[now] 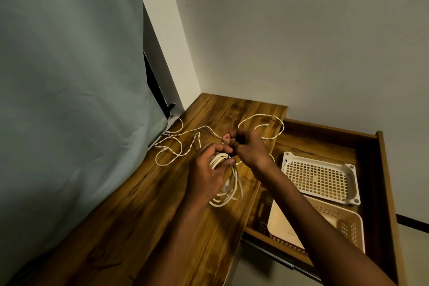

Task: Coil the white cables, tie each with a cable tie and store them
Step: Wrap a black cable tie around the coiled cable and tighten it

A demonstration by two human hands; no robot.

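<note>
A coiled white cable (pixel 228 189) hangs in loops over the wooden tabletop (pixel 144 211). My left hand (pixel 207 167) grips the top of the coil, thumb pressed on the bundled strands. My right hand (pixel 247 146) is closed just to the right of it, fingers pinching a small dark cable tie (pixel 230 158) at the bundle; most of the tie is hidden. A second white cable (pixel 176 144) lies loose and uncoiled across the table behind my hands, with a loop (pixel 274 127) reaching the table's right edge.
An open wooden drawer (pixel 380 169) on the right holds a white perforated tray (pixel 319 177) and a beige basket (pixel 348 223). A grey curtain (pixel 69 76) hangs along the table's left side. White walls close the corner behind.
</note>
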